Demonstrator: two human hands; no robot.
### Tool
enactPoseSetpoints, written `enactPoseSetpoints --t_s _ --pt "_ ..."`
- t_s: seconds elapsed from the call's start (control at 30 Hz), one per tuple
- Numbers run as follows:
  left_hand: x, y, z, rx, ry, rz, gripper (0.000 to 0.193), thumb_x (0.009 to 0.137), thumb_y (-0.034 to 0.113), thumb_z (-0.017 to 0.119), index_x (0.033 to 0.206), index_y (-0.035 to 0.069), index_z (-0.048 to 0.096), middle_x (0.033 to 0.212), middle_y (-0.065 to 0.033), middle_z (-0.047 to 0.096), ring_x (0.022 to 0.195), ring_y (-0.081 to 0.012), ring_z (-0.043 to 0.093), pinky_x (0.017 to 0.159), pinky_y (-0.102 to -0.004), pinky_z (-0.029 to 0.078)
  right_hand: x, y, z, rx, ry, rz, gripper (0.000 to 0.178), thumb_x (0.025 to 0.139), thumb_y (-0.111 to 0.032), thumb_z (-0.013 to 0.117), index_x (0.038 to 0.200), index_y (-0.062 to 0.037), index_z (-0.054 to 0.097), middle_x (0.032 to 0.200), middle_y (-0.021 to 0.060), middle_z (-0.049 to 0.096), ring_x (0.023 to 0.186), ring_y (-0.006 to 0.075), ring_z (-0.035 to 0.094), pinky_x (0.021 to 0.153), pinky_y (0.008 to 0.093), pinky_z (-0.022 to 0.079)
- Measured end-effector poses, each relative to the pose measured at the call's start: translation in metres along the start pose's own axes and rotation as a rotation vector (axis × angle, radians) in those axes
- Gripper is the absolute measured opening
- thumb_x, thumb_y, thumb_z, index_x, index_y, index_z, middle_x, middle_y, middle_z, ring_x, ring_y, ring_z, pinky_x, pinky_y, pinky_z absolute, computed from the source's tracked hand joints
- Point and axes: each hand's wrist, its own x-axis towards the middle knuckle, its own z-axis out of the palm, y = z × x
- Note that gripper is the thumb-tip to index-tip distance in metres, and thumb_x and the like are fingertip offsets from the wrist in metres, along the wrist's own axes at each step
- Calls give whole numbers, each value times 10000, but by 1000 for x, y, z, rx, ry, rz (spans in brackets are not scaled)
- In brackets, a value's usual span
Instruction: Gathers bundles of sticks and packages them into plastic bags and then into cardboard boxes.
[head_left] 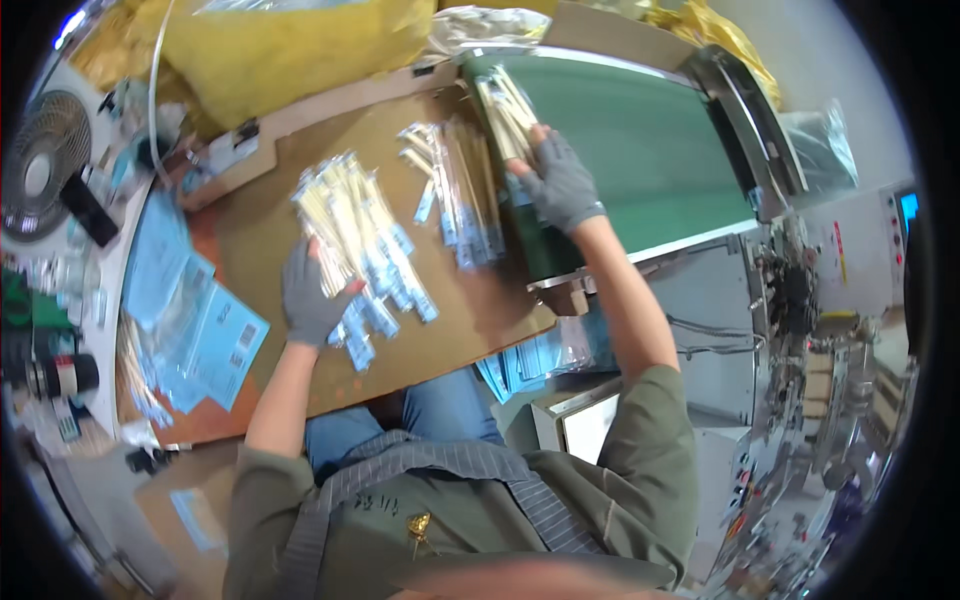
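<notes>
Both my hands wear grey gloves. My left hand [312, 295] rests on a fanned pile of clear packets with pale sticks and blue ends [362, 232] lying on a brown board [260, 230], its fingers curled onto the pile's near edge. My right hand [558, 180] is closed around a small bundle of the same stick packets [508, 112] and holds it over the left end of a green conveyor belt [640, 150]. A second row of packets [462, 190] lies on the board between the two hands.
Blue printed bags [195, 320] are stacked at the board's left. A yellow sack [290, 45] sits behind the board. A small fan [42, 165] stands at far left. Grey machinery [800, 320] runs along the right. More blue bags [540, 355] lie under the belt's end.
</notes>
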Motion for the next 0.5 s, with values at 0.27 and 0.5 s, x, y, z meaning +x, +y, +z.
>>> enactPoseSetpoints --t_s 0.27,0.5 --pt "22 57 23 -662 117 -541 805 865 535 568 1372 -48 340 1344 -249 438 1220 -363 441 1040 -400 323 42 -107 76 358 -308 611 955 774 -693 531 1313 86 419 1306 313 474 1235 396 465 1010 405 392" --pt "57 0 16 -2060 -108 -862 552 902 519 547 1155 29 576 1076 -90 644 995 -217 606 871 -350 486 17 -228 111 572 -536 390 934 616 -622 726 1224 52 505 1121 269 605 1095 393 573 946 421 443"
